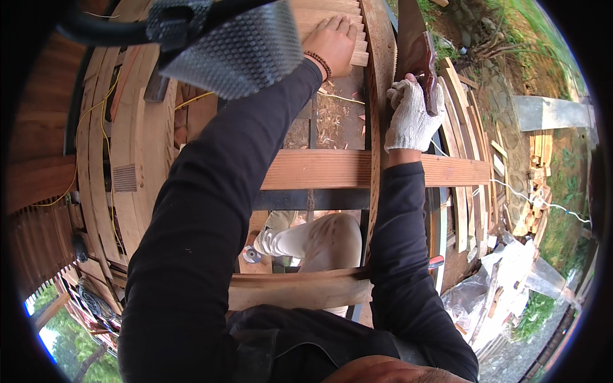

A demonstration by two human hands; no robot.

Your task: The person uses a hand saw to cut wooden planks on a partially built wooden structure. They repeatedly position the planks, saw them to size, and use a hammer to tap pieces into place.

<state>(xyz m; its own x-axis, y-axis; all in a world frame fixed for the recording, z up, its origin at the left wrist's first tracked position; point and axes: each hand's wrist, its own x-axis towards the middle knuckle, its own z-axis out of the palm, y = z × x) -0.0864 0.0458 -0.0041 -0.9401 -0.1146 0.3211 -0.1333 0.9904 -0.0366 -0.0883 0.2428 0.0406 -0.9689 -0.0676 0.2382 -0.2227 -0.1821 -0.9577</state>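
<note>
My left hand (pixel 333 43), bare with a beaded bracelet at the wrist, lies flat on a row of light wooden strips (pixel 322 9) with staggered ends. Its fingers point away from me. To the right, my right hand (pixel 414 118) wears a white knit glove and is closed around the red-brown handle (pixel 430 70) of a handsaw. The saw's blade (pixel 410 32) reaches away from me, beside a long upright-running wooden beam (pixel 379 38). Whether the teeth touch wood is hard to tell.
A reddish cross beam (pixel 319 169) and a nearer plank (pixel 300 288) span the frame below my arms. Long boards (pixel 137 127) with a yellow cord lie left. Stacked lumber (pixel 456 127) and plastic sheeting (pixel 488 281) are right. A dark mesh-covered object (pixel 236 48) hangs close at top left.
</note>
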